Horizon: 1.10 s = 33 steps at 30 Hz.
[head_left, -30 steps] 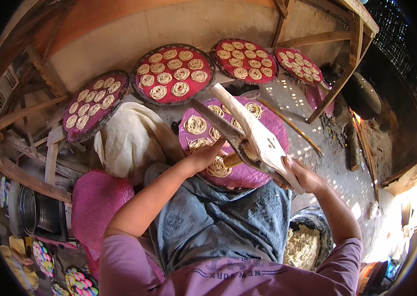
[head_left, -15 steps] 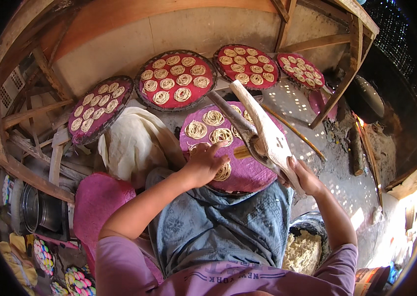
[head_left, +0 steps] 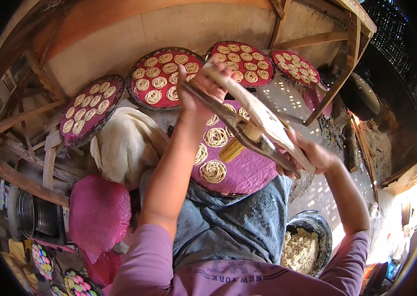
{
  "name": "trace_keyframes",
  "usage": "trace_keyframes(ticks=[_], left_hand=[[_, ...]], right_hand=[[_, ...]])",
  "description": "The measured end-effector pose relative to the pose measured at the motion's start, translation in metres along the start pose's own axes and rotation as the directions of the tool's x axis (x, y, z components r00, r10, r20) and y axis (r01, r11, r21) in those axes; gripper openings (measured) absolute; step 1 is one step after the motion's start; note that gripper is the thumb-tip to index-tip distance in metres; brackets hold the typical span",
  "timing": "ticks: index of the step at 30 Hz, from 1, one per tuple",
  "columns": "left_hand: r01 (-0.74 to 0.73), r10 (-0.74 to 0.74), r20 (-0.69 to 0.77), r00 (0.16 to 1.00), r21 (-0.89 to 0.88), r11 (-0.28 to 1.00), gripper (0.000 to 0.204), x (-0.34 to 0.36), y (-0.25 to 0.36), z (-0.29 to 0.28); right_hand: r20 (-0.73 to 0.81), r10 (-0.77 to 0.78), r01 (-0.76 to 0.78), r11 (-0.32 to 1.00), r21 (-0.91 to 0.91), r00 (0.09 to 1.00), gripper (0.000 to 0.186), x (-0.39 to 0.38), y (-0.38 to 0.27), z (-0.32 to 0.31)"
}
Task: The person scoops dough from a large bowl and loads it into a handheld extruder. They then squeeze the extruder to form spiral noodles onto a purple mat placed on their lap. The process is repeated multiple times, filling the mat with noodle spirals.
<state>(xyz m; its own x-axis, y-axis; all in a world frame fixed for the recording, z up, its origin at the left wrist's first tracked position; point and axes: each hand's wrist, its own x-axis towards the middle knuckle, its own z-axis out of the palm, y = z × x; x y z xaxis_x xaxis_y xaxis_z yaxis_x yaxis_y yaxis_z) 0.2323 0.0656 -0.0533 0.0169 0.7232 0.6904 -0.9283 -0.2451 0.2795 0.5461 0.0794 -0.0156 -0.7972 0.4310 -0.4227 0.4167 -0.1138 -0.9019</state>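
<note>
A wooden hand press (head_left: 255, 111) hangs tilted over a round pink-covered tray (head_left: 245, 180) at my lap. It has a pale upper lever, a darker lower arm and a brass cylinder (head_left: 231, 149) beneath. My right hand (head_left: 314, 153) is closed around the near ends of both wooden parts. At the far ends, my left hand (head_left: 203, 91) is open, thumb raised and fingers reaching behind the lever; whether they touch it I cannot tell. Coiled strand nests (head_left: 213, 171) lie on the tray, mostly on its left and far side; the press hides some of them.
Round red trays of nests (head_left: 153, 96) stand along the back wall, another (head_left: 90, 111) at left. Cream cloth (head_left: 124, 143) and a pink-covered round object (head_left: 100, 214) sit left of my lap. A bucket of dough (head_left: 307, 246) is at my right. Wooden posts (head_left: 339, 96) frame the space.
My left hand has moved from the nests on the tray up to the far ends of the press. The press has tilted, showing more of its brass cylinder. My right hand still holds it.
</note>
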Motion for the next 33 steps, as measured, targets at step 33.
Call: trace_keyframes(ticks=[33], left_hand=[[0.043, -0.036, -0.073, 0.997, 0.107, 0.993, 0.021, -0.011, -0.047, -0.064]], right_hand=[[-0.302, 0.039, -0.137, 0.940, -0.313, 0.952, 0.070, 0.010, 0.001, -0.010]])
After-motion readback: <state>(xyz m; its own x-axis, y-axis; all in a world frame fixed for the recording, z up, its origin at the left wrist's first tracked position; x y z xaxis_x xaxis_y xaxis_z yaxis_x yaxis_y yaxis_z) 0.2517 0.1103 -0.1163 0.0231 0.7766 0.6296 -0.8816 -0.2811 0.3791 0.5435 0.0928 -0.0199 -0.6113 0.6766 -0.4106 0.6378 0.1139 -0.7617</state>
